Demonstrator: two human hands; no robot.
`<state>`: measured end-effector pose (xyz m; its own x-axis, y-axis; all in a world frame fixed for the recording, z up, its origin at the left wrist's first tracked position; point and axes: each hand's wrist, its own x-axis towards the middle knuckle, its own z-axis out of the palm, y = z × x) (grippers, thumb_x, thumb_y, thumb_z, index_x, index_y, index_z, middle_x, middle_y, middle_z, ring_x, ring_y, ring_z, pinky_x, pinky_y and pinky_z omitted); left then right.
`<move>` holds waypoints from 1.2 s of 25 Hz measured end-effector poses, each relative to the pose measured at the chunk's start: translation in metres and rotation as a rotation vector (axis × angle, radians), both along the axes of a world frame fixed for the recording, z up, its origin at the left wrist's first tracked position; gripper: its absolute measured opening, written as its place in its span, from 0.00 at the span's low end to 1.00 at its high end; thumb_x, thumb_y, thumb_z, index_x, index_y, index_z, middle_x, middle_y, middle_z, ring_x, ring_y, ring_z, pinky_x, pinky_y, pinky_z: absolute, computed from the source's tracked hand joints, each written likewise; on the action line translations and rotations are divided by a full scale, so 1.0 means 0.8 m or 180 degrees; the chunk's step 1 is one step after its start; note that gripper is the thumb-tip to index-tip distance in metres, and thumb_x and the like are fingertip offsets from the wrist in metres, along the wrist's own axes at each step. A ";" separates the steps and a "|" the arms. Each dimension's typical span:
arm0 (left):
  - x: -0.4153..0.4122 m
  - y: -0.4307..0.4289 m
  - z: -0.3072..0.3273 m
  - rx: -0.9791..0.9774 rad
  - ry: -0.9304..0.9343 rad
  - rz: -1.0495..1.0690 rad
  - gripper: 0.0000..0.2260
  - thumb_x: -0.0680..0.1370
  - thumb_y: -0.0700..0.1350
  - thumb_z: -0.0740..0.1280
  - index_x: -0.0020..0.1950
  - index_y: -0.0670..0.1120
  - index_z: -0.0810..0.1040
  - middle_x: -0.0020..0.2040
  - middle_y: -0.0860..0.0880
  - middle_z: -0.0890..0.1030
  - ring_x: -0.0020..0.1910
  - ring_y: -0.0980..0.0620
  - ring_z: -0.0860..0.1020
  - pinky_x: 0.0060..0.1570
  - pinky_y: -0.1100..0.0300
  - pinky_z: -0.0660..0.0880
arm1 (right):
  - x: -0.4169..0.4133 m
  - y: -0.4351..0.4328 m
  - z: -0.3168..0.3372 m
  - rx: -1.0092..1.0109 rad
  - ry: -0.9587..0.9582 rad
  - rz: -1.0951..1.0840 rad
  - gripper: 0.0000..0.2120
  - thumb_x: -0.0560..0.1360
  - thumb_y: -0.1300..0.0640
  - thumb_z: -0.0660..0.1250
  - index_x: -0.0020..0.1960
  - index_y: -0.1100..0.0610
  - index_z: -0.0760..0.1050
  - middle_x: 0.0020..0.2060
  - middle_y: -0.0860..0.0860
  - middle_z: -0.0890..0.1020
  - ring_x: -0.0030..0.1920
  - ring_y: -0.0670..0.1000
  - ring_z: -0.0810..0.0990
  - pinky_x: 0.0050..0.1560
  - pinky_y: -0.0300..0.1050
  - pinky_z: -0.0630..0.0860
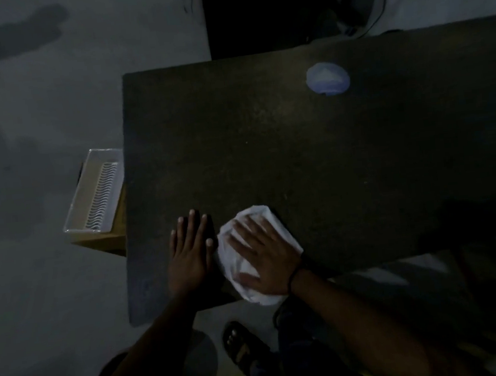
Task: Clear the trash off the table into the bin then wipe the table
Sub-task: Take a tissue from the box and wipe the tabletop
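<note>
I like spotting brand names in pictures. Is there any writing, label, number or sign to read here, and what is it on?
No text can be read anywhere in this dim picture.
Round disc on the table: a pale blue and white pattern, too blurred to tell whether it holds any letters.
White cloth under the right hand: no print visible.
Clear tray beside the table: only a ribbed pattern, no label.

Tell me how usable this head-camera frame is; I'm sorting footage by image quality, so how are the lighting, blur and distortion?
Head view: very dim and underexposed, the dark table swallowing detail; only the white cloth under the right hand and a pale round patch stand out; the lower right corner is smeared with blur; the table's edges bow from the wide-angle lens; the left hand stays reasonably sharp.
</note>
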<state>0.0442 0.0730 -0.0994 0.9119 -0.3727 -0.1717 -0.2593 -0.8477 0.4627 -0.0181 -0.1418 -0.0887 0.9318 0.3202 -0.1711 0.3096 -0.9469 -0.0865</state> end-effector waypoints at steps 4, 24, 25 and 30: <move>-0.011 -0.007 0.005 0.0139 -0.0016 0.0078 0.28 0.86 0.62 0.43 0.85 0.56 0.46 0.85 0.54 0.39 0.83 0.54 0.34 0.83 0.46 0.40 | -0.031 -0.069 -0.002 -0.0302 0.0038 -0.1665 0.44 0.77 0.28 0.51 0.84 0.50 0.45 0.83 0.55 0.46 0.83 0.58 0.47 0.81 0.63 0.47; -0.045 -0.181 0.007 0.0577 -0.0126 -0.0633 0.37 0.83 0.68 0.44 0.85 0.47 0.43 0.85 0.47 0.39 0.83 0.45 0.33 0.82 0.44 0.41 | -0.160 -0.185 -0.004 -0.0243 0.0179 -0.2458 0.39 0.80 0.29 0.43 0.84 0.50 0.42 0.83 0.55 0.42 0.83 0.59 0.44 0.81 0.63 0.44; -0.035 -0.197 0.007 0.0545 -0.0102 -0.0585 0.37 0.83 0.68 0.44 0.85 0.47 0.43 0.85 0.47 0.38 0.83 0.45 0.33 0.82 0.44 0.40 | -0.147 -0.161 -0.008 -0.0216 0.0121 -0.2556 0.39 0.81 0.31 0.45 0.84 0.52 0.42 0.83 0.57 0.42 0.83 0.60 0.43 0.80 0.65 0.44; 0.022 -0.279 0.006 0.0359 -0.0029 -0.0086 0.38 0.83 0.68 0.46 0.85 0.48 0.42 0.85 0.48 0.39 0.83 0.44 0.34 0.82 0.43 0.39 | -0.129 -0.177 -0.029 -0.0033 -0.0392 -0.0626 0.38 0.82 0.34 0.52 0.84 0.57 0.50 0.83 0.61 0.51 0.82 0.63 0.50 0.79 0.68 0.54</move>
